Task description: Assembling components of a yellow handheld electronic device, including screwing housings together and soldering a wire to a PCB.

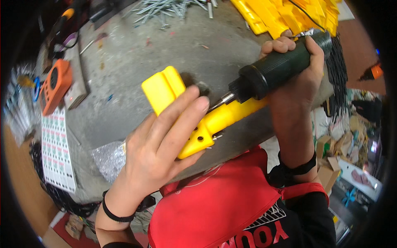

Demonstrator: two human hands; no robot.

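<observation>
My left hand (155,149) is closed around a yellow plastic T-shaped housing (231,119), which lies tilted near the front edge of the grey worktable. Two round holes show in its near end, with small metal pins or screws sticking out beside them. In my right hand (304,80) is a dark electric screwdriver (275,70), held level and pointing left. Its silver bit reaches down to the housing beside my left fingertips; the very tip is hidden behind those fingers.
Several long metal screws (165,9) lie at the far edge, with yellow plastic parts (285,18) piled far right. An orange device (56,84), a sticker sheet (57,151) and clear plastic wrap (109,159) are on the left. Black cables (338,74) hang at the right edge.
</observation>
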